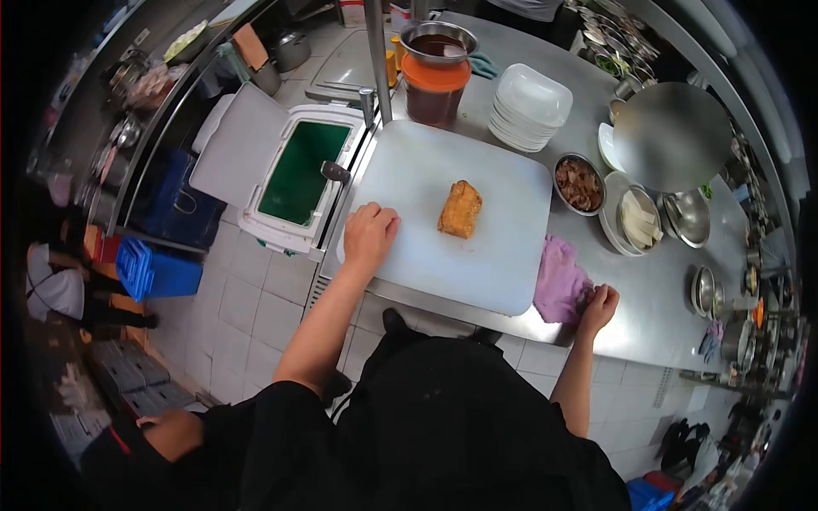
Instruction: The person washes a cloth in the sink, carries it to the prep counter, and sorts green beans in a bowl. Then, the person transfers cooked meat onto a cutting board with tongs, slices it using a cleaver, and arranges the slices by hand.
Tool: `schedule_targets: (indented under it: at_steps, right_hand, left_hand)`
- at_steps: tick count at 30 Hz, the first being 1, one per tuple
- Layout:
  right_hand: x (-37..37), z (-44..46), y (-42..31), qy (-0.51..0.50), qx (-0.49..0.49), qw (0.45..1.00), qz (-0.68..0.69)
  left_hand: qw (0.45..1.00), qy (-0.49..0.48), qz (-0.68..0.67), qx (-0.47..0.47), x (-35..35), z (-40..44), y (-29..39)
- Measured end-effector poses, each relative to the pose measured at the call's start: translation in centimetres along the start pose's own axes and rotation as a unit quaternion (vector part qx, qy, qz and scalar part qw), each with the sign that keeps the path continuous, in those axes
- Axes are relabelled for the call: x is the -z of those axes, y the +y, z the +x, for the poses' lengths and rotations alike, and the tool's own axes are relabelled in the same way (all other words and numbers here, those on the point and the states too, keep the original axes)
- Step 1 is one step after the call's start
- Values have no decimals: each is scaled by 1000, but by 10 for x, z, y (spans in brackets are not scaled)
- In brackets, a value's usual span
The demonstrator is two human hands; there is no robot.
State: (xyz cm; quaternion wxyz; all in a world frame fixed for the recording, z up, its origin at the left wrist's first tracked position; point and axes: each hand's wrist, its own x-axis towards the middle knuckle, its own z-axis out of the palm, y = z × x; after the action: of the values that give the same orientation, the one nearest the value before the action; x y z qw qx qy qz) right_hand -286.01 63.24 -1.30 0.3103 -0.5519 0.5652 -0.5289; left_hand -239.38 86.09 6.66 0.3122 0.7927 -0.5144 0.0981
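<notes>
A golden-brown fried block of food [460, 209] lies in the middle of a white cutting board [503, 264]. My left hand [371, 234] rests on the board's left edge, fingers loosely bent and holding nothing, apart from the food. Beyond the board's right side lies a crumpled purple cloth [559, 281]. My right hand [600, 308] is at the cloth's right edge by the table's front, its fingers curled in on the cloth; the fingertips are partly hidden.
Behind the board stand a stack of white dishes [520, 119] and an orange-lidded tub [436, 89] with a steel bowl [439, 41] on it. To the right are a bowl of chopped meat [579, 184] and a bowl of pale slices [639, 220]. An opened cooler [307, 166] is left.
</notes>
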Motion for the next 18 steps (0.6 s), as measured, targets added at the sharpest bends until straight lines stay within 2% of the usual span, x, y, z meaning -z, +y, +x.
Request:
schedule_targets:
  at_steps: [3,4,5,6,8,9,11,13,14,15,16,17,18]
  right_hand:
    - [-1,1,-4,14,-22,1000,-3]
    - [-2,3,-6,15,-39,999,-7]
    - [-5,2,-7,27,-31,999,-10]
    - [-4,1,-6,35,-33,999,-13]
    - [-3,2,-5,22,-22,999,-19]
    - [-2,4,-3,25,-27,999,-7]
    - [-1,5,-6,24,-32,999,7]
    - [-3,5,-7,18,-39,999,23]
    - [-3,5,-8,14,-39,999,30]
    - [-3,5,-10,10,-39,998,38]
    - [-2,5,-10,9,-40,998,43]
    - [-2,5,-11,12,-50,998,43]
    - [-2,6,-10,15,-61,997,44]
  left_hand:
    - [999,33,0,-27,14,-4,-47]
    - [995,2,92,48,22,-10,-76]
    - [987,79,96,97,29,-19,-115]
    - [986,66,99,118,50,-30,-152]
    - [962,145,160,167,84,-47,-185]
    - [963,146,157,165,90,-51,-177]
    - [956,129,126,230,105,-52,-163]
    - [965,72,-47,246,98,-42,-99]
    - [969,33,-75,233,84,-39,-67]
    - [982,4,-90,168,64,-40,-39]
    - [975,-60,-159,140,57,-33,6]
    - [993,-78,-78,-50,26,-35,23]
    - [978,-47,-134,-150,15,-32,56]
